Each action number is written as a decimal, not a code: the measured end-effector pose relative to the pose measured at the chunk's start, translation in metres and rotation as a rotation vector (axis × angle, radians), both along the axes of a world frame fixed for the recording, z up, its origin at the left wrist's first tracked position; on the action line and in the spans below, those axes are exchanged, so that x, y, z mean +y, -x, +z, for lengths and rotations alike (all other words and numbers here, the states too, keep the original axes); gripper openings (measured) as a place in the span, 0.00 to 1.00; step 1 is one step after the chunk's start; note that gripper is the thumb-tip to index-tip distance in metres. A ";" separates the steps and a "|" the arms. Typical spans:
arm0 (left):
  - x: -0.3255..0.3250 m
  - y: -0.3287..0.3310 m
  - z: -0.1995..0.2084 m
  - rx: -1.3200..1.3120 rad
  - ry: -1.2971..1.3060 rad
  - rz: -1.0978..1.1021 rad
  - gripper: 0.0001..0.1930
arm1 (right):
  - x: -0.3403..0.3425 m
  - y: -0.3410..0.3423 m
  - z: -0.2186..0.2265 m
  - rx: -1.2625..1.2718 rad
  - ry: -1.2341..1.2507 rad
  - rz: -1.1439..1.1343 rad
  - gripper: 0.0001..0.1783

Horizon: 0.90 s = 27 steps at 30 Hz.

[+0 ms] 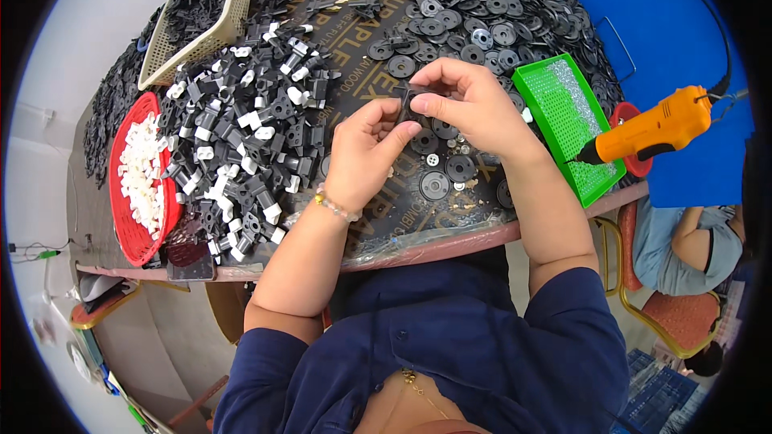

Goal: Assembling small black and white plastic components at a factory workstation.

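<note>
A small black plastic part [406, 102] sits between my two hands over the table, mostly covered by fingers. My left hand [362, 149] pinches it from the left with thumb and forefinger. From the other side, my right hand [474, 104] curls its fingers and thumb round it. Just below the hands lie a black round disc [435, 186], another disc [461, 168] and a little white round piece [433, 159]. To the left spreads a heap of black parts with white ends [257, 141]. Behind my right hand is a pile of black discs [503, 34].
A red basket [122, 217] of white pieces stands left, with a beige basket [217, 40] of black parts behind. On the right, an orange electric screwdriver [655, 124] overhangs a green tray [555, 124] of small screws. Another person [679, 249] sits at far right.
</note>
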<state>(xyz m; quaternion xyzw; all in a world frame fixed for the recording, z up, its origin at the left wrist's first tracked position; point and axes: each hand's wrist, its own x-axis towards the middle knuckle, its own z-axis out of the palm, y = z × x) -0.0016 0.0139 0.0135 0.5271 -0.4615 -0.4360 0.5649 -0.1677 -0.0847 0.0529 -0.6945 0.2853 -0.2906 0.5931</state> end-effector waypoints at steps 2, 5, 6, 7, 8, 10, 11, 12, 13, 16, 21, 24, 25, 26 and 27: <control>0.001 -0.003 0.000 -0.112 0.046 0.017 0.12 | 0.001 0.003 0.002 -0.022 -0.028 0.027 0.14; 0.004 -0.001 0.001 -0.210 0.157 0.042 0.12 | 0.002 0.006 0.004 -0.058 -0.059 0.072 0.12; 0.005 -0.001 0.001 -0.222 0.137 0.036 0.12 | 0.001 0.007 0.005 -0.071 -0.062 0.091 0.12; 0.006 -0.001 0.001 -0.233 0.116 0.029 0.12 | -0.001 0.009 0.007 -0.071 -0.063 0.091 0.12; 0.006 -0.001 0.003 -0.232 0.116 0.029 0.12 | -0.003 0.012 0.009 -0.049 -0.045 0.058 0.11; 0.002 -0.002 0.006 0.177 0.029 0.031 0.11 | -0.011 0.024 0.021 0.236 0.196 -0.062 0.10; -0.001 -0.008 0.005 0.270 -0.004 0.021 0.09 | -0.015 0.030 0.019 0.236 0.194 -0.063 0.10; -0.005 -0.011 0.005 0.424 0.013 0.020 0.07 | -0.019 0.034 0.015 0.524 0.387 -0.067 0.10; -0.008 -0.012 0.004 0.577 0.030 0.018 0.06 | -0.020 0.039 0.009 0.813 0.579 -0.070 0.09; -0.011 -0.023 -0.008 0.727 0.063 0.042 0.10 | -0.017 0.048 -0.019 0.758 0.662 -0.068 0.09; -0.012 -0.025 0.000 0.763 -0.006 0.078 0.17 | -0.001 0.068 0.000 0.968 0.643 -0.146 0.11; -0.013 -0.026 0.000 0.858 -0.016 0.035 0.19 | 0.005 0.078 -0.015 1.002 0.709 -0.179 0.12; -0.013 -0.024 0.002 0.858 -0.017 0.029 0.19 | 0.005 0.081 -0.019 0.997 0.733 -0.195 0.13; -0.010 -0.023 0.004 0.874 -0.030 0.024 0.20 | 0.005 0.084 -0.020 0.993 0.734 -0.193 0.13; -0.009 -0.021 0.006 0.890 -0.042 0.019 0.21 | 0.004 0.087 -0.022 0.941 0.755 -0.230 0.12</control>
